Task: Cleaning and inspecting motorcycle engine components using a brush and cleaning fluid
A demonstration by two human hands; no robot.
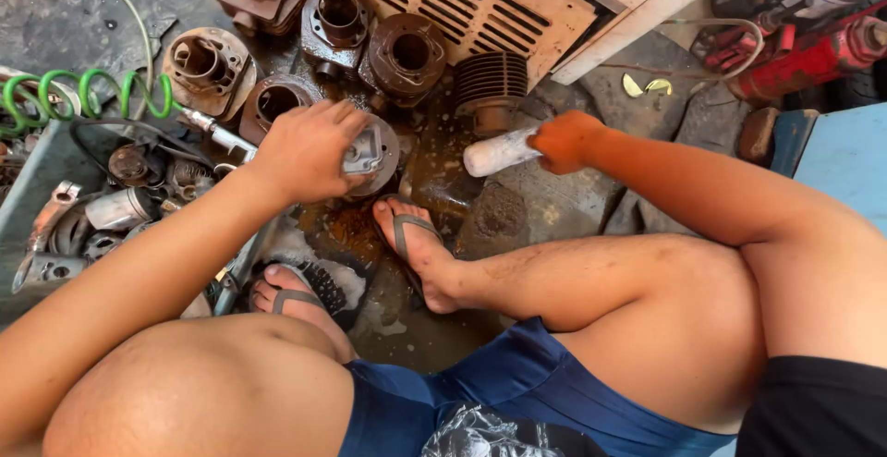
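Note:
My left hand (305,150) grips a grey metal engine cylinder part (371,150) that rests on the wet concrete floor just ahead of my feet. My right hand (564,140) holds a white, grimy cylindrical can (497,152) lying nearly level, its end aimed toward the grey part. Both my feet wear flip-flops; the right foot (418,244) is just below the part. A metal air nozzle (217,131) on a green coiled hose (88,97) lies next to my left wrist.
Several rusty engine cylinders (407,55) stand in a row at the back, with a finned one (492,87) beside them. A beige vented panel (480,0) leans behind. A tray of small metal parts (102,217) sits left. A red jack (813,50) and blue surface (845,152) are right.

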